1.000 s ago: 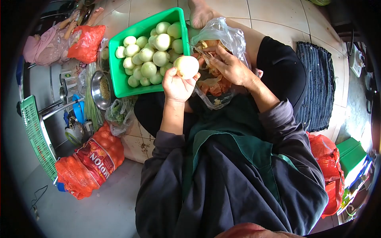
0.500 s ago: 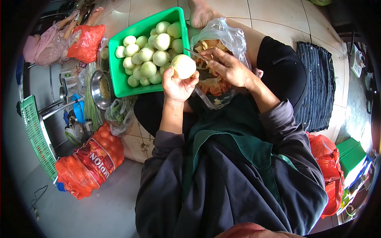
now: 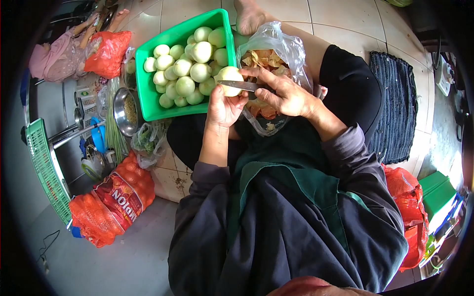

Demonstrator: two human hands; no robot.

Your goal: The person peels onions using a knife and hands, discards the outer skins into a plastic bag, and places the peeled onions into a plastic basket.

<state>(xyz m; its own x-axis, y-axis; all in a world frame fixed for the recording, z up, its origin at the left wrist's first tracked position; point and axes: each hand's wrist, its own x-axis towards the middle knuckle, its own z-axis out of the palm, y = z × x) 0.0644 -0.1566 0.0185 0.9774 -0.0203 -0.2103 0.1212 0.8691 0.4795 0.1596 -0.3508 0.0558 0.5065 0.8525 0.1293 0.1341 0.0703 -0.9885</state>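
Observation:
A pale peeled onion [image 3: 230, 76] is held in my left hand [image 3: 223, 106], its fingers closed around the lower side. My right hand [image 3: 291, 93] grips a small knife [image 3: 239, 85], whose blade lies flat across the onion's face. Just left of the onion stands a green basin [image 3: 148, 106] holding several peeled onions [image 3: 185, 86]. Under and beyond my right hand is a clear plastic bag [image 3: 291, 44] with brown onion skins [image 3: 266, 57] inside.
Red mesh sack [image 3: 113, 202] at lower left; metal bowl [image 3: 125, 112] and long green stalks [image 3: 112, 123] left of the basin. A dark woven mat [image 3: 392, 106] lies right. Another person [image 3: 59, 59] sits at upper left beside a red bag [image 3: 107, 53].
The knife blade has swung from pointing up beside the onion to lying across it. My right hand has moved slightly left, and the onion has turned in my left hand.

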